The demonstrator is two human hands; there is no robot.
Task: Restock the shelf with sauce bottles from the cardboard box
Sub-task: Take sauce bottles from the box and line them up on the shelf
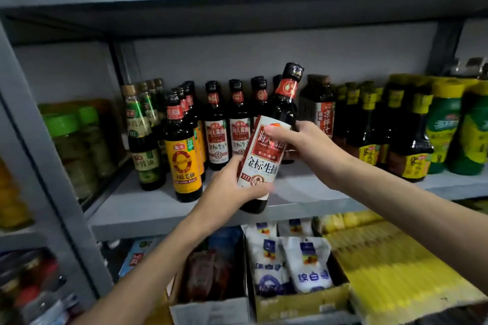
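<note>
A dark sauce bottle (266,150) with a red-and-white label and a black cap is tilted to the right in front of the grey shelf (163,216). My left hand (232,185) grips its lower body from the left. My right hand (303,140) holds its upper label from the right. Its base hangs over the shelf's front edge. Behind it stand matching red-label bottles (216,126) in a row toward the back. The cardboard box named in the task is not clearly visible.
Yellow-label bottles (184,161) and green-label bottles (144,137) stand left of the gap. Yellow-capped dark bottles (417,140) and green-yellow bottles (443,126) fill the right. Green-lidded jars (71,145) sit far left. Below, open cartons hold white bags (306,264) and yellow packs (390,266).
</note>
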